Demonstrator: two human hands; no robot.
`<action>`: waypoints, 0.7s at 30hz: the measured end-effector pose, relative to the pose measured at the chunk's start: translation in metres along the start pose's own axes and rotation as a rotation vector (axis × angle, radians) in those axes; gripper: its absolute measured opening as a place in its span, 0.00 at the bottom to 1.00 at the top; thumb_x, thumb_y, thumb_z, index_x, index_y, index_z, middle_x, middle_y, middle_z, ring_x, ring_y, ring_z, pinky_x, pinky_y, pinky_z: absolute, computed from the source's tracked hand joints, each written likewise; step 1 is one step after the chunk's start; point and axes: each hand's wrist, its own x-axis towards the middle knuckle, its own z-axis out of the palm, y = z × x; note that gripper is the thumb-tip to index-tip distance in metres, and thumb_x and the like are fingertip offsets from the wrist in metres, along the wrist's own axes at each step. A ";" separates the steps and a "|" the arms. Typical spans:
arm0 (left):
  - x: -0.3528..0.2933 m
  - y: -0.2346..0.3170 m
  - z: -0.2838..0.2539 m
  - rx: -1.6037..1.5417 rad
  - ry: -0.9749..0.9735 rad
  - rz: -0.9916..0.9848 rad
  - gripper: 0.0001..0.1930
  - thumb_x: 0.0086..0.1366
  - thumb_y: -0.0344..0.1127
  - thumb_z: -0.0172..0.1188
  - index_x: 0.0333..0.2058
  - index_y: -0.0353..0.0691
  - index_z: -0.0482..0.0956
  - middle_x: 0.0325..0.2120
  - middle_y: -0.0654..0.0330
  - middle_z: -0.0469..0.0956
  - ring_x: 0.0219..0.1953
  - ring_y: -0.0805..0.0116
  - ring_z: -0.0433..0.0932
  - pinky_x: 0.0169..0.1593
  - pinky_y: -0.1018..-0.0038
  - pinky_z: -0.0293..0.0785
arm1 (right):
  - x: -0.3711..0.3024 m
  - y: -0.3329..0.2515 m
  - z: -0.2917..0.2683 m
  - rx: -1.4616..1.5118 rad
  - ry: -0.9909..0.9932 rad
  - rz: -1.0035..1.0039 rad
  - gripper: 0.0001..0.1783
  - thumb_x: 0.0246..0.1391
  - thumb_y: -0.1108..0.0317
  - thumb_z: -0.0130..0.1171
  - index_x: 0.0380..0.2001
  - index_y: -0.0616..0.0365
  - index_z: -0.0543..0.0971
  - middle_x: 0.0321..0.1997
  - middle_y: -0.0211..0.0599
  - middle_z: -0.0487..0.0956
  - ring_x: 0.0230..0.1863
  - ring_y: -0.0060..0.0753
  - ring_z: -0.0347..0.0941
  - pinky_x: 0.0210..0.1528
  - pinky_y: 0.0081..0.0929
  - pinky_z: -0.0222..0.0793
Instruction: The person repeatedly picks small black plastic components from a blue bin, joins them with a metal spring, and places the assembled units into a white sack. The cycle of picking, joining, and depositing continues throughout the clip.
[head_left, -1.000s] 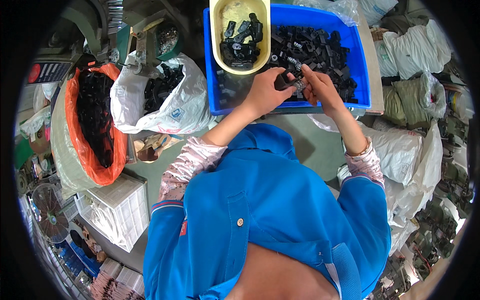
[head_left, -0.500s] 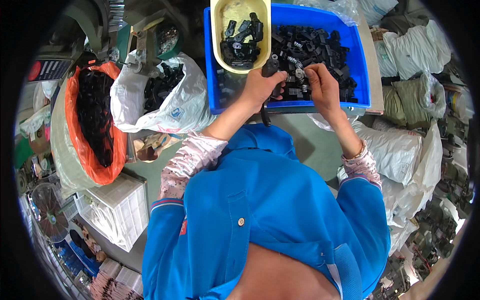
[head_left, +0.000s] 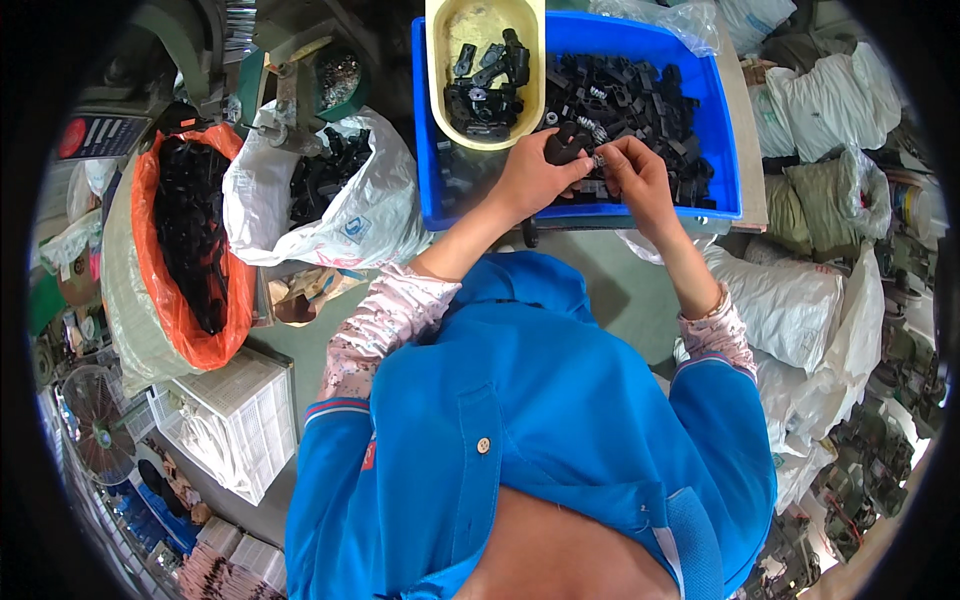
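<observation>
My left hand is closed around a black plastic part, above the near edge of a blue bin. Close against it, my right hand pinches a small silvery piece, which looks like a coil spring; the fingers partly cover it. Beyond my fingers, metal coil springs lie on a heap of small black parts in the bin. A pale yellow tub with several black parts rests at the bin's left side.
To the left stand a white sack and an orange-lined sack, both holding black parts. Below them is a white plastic crate. White sacks are piled on the right. A green container holds small metal bits.
The black part has turned in my left hand, from upright to tilted toward my right hand. My right hand has moved left, and its fingers now meet the part.
</observation>
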 end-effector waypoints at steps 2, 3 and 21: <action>0.000 0.006 -0.001 -0.069 0.000 -0.113 0.09 0.60 0.32 0.64 0.36 0.35 0.77 0.27 0.59 0.79 0.25 0.74 0.77 0.28 0.75 0.78 | -0.002 0.000 0.007 -0.170 0.056 -0.157 0.10 0.65 0.66 0.53 0.34 0.62 0.76 0.24 0.24 0.71 0.25 0.14 0.64 0.28 0.16 0.61; 0.000 0.009 -0.002 -0.139 0.002 -0.190 0.10 0.60 0.34 0.63 0.37 0.35 0.77 0.28 0.58 0.80 0.25 0.72 0.78 0.29 0.74 0.78 | -0.002 0.001 0.008 -0.206 0.070 -0.185 0.08 0.65 0.68 0.52 0.37 0.63 0.77 0.26 0.25 0.73 0.28 0.14 0.65 0.31 0.16 0.64; -0.009 -0.009 -0.005 0.376 0.109 0.350 0.10 0.57 0.32 0.66 0.35 0.33 0.78 0.28 0.58 0.81 0.27 0.68 0.79 0.34 0.73 0.76 | 0.011 -0.004 0.009 -0.185 0.003 0.274 0.35 0.64 0.41 0.48 0.14 0.61 0.74 0.12 0.29 0.68 0.16 0.17 0.59 0.19 0.21 0.52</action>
